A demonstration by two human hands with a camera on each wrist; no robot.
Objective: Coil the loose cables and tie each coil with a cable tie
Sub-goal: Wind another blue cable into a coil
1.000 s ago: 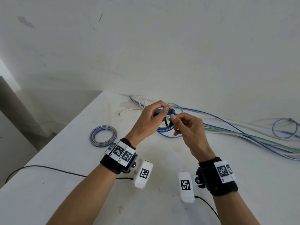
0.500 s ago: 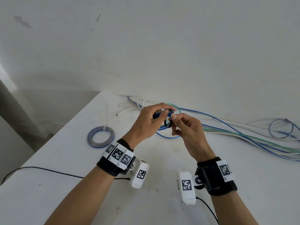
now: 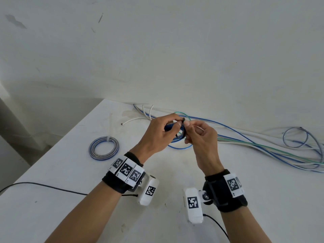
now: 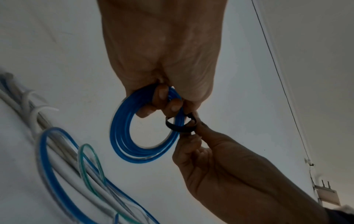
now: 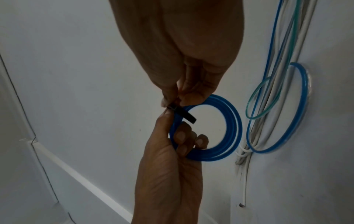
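My left hand (image 3: 161, 132) holds a small coil of blue cable (image 3: 168, 127) above the white table, fingers curled through it (image 4: 166, 103). A black cable tie (image 4: 178, 127) is looped loosely round the coil's strands next to those fingers. My right hand (image 3: 198, 135) pinches the tie's joined ends between thumb and fingertips (image 5: 172, 103), right against the left thumb. The right wrist view shows the coil (image 5: 233, 128) hanging open below the tie (image 5: 186, 116) and my left hand (image 5: 178, 136) gripping it.
A blue-grey coil (image 3: 92, 150) bound with a white tie lies on the table to the left. Loose blue, green and white cables (image 3: 245, 144) run along the wall to the right, ending in a loop (image 3: 284, 137). A thin black wire (image 3: 43, 186) crosses the front left.
Both hands stay together on the coil. My right fingertips have shifted slightly up to the top of the tie, close against the left thumb.
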